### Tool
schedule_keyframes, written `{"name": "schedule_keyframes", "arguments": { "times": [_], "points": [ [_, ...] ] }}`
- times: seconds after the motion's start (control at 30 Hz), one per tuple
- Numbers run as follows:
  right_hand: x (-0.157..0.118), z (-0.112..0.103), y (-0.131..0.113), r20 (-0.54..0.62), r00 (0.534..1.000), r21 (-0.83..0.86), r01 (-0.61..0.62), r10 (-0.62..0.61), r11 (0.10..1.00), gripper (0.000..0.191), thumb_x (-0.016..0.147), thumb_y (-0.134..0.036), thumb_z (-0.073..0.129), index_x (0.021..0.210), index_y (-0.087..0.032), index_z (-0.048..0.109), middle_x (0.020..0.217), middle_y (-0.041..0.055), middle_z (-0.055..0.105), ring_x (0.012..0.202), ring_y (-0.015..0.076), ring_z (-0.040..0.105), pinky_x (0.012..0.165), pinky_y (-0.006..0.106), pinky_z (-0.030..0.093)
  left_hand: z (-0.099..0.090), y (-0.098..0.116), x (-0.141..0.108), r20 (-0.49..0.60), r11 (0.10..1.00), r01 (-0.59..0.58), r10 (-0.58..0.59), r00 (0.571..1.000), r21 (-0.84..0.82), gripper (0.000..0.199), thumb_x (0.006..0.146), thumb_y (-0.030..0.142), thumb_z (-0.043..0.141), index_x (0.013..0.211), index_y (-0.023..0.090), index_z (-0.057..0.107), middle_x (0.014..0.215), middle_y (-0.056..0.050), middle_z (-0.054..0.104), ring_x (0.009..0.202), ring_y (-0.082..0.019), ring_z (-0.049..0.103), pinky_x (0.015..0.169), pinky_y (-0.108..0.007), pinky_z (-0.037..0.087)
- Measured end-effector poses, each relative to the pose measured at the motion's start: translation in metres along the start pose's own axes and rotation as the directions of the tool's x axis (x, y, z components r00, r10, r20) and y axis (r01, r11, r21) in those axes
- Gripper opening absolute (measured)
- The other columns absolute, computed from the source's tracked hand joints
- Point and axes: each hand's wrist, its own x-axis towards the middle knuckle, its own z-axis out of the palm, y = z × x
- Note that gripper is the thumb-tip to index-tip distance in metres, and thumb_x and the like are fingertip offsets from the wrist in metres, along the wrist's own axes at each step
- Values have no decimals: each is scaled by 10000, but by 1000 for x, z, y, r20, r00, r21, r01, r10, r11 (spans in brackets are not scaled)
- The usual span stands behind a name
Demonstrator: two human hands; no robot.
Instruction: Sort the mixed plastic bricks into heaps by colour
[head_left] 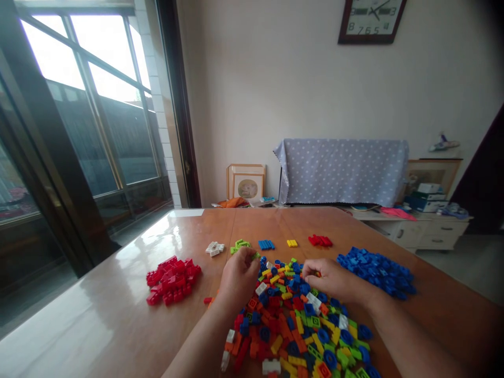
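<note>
A mixed heap of small toy building bricks in red, orange, yellow, green, blue and white spreads over the table before me. My left hand is at the heap's far left edge, fingers pinched together, with a lime-green brick at the fingertips. Just beyond it lies a small lime-green brick group. On the heap's right side, my right hand has its fingers curled over the bricks; a bit of orange shows by them, but what they hold is hidden.
A red brick pile lies left, a blue brick pile right. Along the back sit white bricks, blue bricks, yellow bricks and red bricks. The glossy wooden table ends before a cloth-covered object.
</note>
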Motion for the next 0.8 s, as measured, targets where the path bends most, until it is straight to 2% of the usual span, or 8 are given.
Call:
{"name": "schedule_keyframes", "arguments": {
  "times": [0.1, 0.17, 0.4, 0.53, 0.63, 0.73, 0.8],
  "points": [
    [1, 0, 3, -44, 998, 37, -45, 46, 998, 124, 822, -210, 556, 854, -197, 674, 741, -19, 665, 697, 146, 585, 603, 226, 387, 1, 0, 0, 12, 999, 0, -1, 1000, 38, 175, 868, 337, 564, 946, 209, 653, 800, 6, 680, 722, -142, 591, 622, -218, 407],
    [2, 0, 3, -92, 995, 9, -34, 35, 999, 136, 807, -210, 569, 874, -195, 686, 793, -6, 693, 749, 159, 604, 649, 235, 406, 1, 0, 0, 26, 998, 20, -22, 999, 65, 168, 850, 316, 577, 946, 209, 664, 802, 6, 679, 724, -143, 593, 625, -219, 408],
    [3, -3, 0, -116, 993, -33, -18, 15, 999, 176, 846, -270, 548, 893, -207, 705, 847, 16, 725, 801, 185, 643, 688, 258, 435, 7, -8, 0, 28, 994, 12, -15, 1000, 106, 222, 792, 210, 589, 1000, 215, 665, 834, 6, 672, 768, -149, 609, 670, -224, 425],
    [3, -3, 0, -164, 986, -32, 8, -13, 999, 212, 877, -334, 531, 897, -211, 703, 843, 17, 727, 818, 202, 652, 715, 278, 449, 9, -15, 2, 22, 987, 29, -33, 999, 160, 170, 782, 177, 583, 937, 216, 643, 782, 18, 652, 741, -143, 594, 644, -219, 396],
    [3, -4, 1, -176, 984, -38, -6, -1, 999, 234, 895, -369, 519, 892, -216, 696, 826, 10, 720, 799, 200, 651, 698, 282, 442, 1, -23, 7, -31, 970, 50, -44, 999, 237, 136, 792, 181, 592, 904, 214, 660, 821, 1, 661, 754, -149, 596, 669, -232, 399],
    [4, -6, 1, -186, 983, -47, -22, 13, 999, 228, 903, -370, 513, 881, -219, 683, 814, 1, 708, 782, 191, 646, 687, 281, 433, -15, -39, 17, -133, 943, 88, -47, 990, 320, 123, 798, 208, 620, 896, 205, 694, 928, -39, 660, 855, -178, 607, 743, -254, 420],
    [4, -7, 2, -197, 980, -54, -26, 15, 998, 224, 905, -364, 508, 878, -220, 677, 801, -3, 699, 767, 186, 639, 681, 282, 426, -26, -54, 24, -162, 919, 172, -121, 979, 355, 125, 808, 242, 630, 905, 207, 700, 899, -40, 655, 831, -185, 608, 716, -257, 413]
  ]
}}
